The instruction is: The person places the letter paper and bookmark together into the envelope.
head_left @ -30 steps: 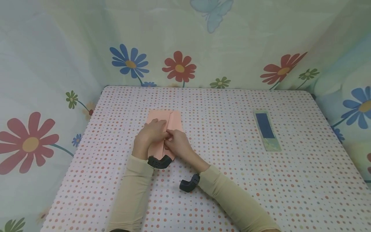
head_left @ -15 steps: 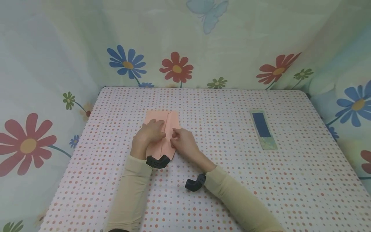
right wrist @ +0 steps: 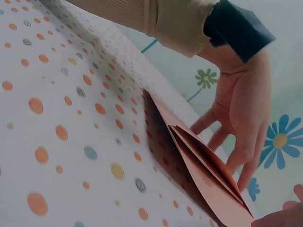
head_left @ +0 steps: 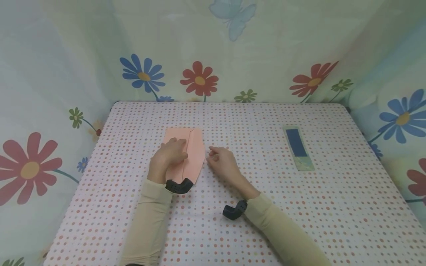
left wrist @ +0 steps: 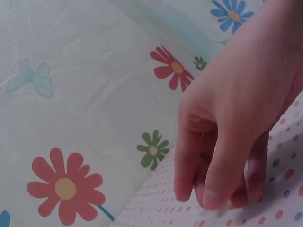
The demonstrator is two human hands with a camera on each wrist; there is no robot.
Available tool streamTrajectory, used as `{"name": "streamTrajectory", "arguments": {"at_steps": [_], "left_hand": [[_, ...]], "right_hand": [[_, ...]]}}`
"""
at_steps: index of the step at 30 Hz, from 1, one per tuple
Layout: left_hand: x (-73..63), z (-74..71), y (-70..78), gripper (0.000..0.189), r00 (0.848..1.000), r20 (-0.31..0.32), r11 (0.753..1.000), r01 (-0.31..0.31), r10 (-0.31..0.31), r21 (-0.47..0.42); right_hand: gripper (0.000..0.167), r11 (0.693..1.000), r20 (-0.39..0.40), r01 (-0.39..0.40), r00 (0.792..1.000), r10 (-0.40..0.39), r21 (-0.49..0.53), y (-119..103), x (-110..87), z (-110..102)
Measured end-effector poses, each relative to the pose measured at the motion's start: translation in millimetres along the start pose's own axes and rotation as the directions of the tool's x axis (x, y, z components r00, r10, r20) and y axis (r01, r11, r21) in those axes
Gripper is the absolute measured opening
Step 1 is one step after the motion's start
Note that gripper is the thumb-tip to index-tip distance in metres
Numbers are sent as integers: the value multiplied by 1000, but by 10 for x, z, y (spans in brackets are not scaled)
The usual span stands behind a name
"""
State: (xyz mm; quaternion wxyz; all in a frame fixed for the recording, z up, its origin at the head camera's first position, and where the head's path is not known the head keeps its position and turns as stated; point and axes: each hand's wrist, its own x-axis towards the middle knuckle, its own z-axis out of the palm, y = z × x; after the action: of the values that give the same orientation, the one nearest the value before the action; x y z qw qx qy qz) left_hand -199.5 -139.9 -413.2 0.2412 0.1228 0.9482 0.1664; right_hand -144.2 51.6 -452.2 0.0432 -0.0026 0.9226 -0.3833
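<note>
A pink paper envelope [head_left: 195, 157] lies on the dotted table, its long back flap edge showing in the head view. My left hand [head_left: 169, 155] rests on the envelope's left half, fingers spread over the paper. In the right wrist view, that left hand [right wrist: 244, 111] has its fingertips down behind the raised paper layers of the envelope [right wrist: 203, 175], which gape a little. Just right of the envelope, my right hand [head_left: 225, 164] is apart from it, fingers loosely bent and holding nothing. The left wrist view shows the right hand [left wrist: 232, 109] with fingers hanging over the dotted surface.
To the right lies a flat pale green strip [head_left: 303, 162] with a dark blue panel [head_left: 296, 142]. The dotted table [head_left: 253, 229] ends at the back and sides against a flowered curtain [head_left: 266, 44]. Black camera mounts [head_left: 235, 210] sit on both wrists.
My right hand has moved right, from the middle of the envelope to off its right edge. The left hand has stayed on the paper. The head view has shifted slightly.
</note>
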Motion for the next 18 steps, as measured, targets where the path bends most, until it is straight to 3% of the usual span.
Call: {"name": "streamTrajectory", "arguments": {"at_steps": [11, 18], "left_hand": [[1, 7, -7, 65, 1000, 4, 1000, -24, 24, 8], [-6, 2, -4, 64, 1000, 10, 1000, -18, 18, 18]], "right_hand": [[41, 997, -119, -32, 993, 23, -76, 164, -59, -272], [43, 985, -227, -85, 973, 49, -151, 356, -86, -512]]}}
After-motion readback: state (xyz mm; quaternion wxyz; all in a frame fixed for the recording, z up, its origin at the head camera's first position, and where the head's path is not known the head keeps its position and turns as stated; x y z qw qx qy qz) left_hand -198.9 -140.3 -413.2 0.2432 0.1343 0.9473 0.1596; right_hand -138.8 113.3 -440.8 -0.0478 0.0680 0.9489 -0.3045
